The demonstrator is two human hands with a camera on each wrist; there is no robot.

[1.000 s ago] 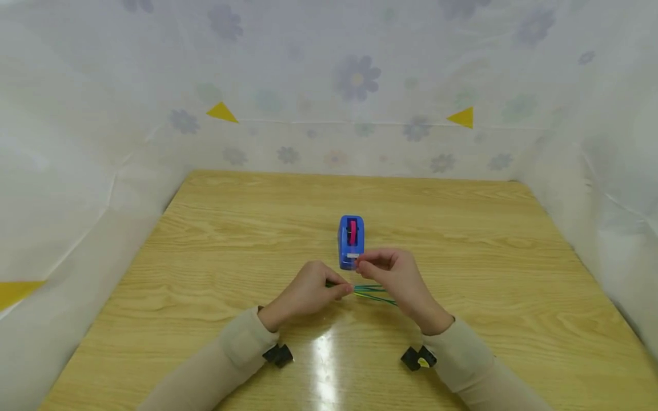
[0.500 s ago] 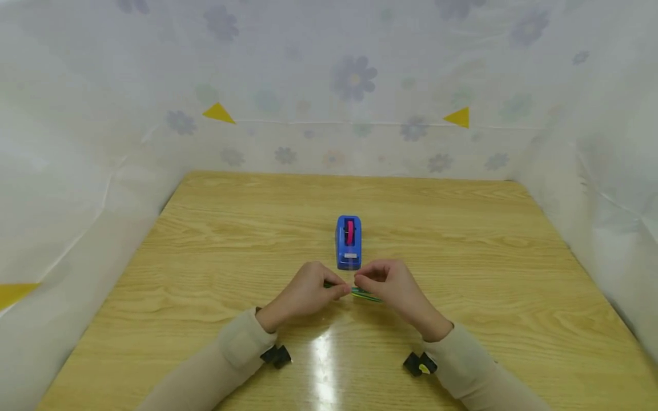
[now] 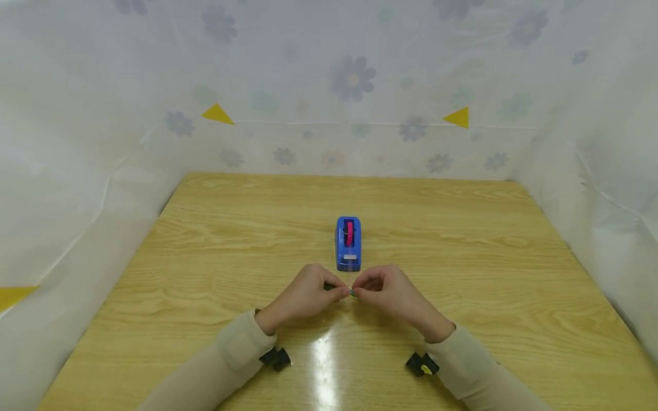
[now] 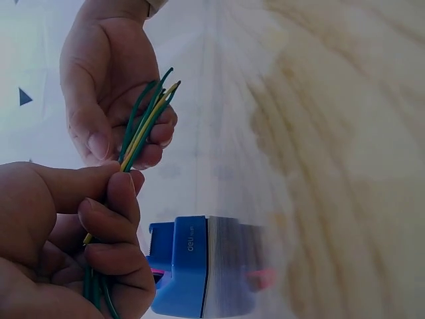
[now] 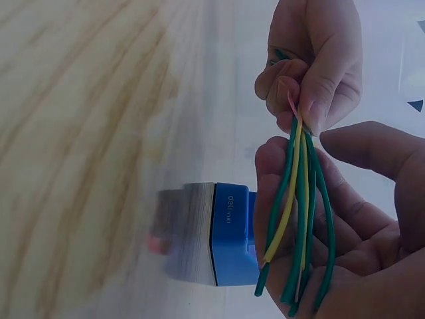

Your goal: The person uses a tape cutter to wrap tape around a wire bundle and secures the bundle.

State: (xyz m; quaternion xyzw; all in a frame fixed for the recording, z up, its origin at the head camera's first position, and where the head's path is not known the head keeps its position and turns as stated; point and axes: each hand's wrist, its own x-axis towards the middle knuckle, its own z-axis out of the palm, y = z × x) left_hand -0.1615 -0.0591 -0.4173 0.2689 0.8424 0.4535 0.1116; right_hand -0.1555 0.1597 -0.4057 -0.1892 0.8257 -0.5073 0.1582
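Observation:
My left hand (image 3: 311, 290) pinches a bundle of thin green and yellow wires (image 4: 136, 136) between thumb and fingers. The wires' far ends fan out toward my right hand (image 3: 396, 294). In the right wrist view the bundle (image 5: 302, 193) lies across the curled right fingers (image 5: 271, 159), with the right thumb close beside it. The two hands' fingertips almost meet in the head view, hiding most of the wires. A small pinkish strip (image 5: 291, 100) shows by the left fingertips; I cannot tell what it is. Just beyond the hands stands a blue tape dispenser (image 3: 342, 251) with a pink core.
The wood-grain table (image 3: 247, 228) is glossy and mirrors the dispenser. A white flowered sheet (image 3: 308, 68) hangs behind and at both sides, bearing yellow triangles (image 3: 457, 117). Small black devices (image 3: 422, 364) sit at both wrists.
My right hand has come down and left, closing on the wire bundle next to the left fingertips, so the wires are now mostly covered. The left hand has barely moved.

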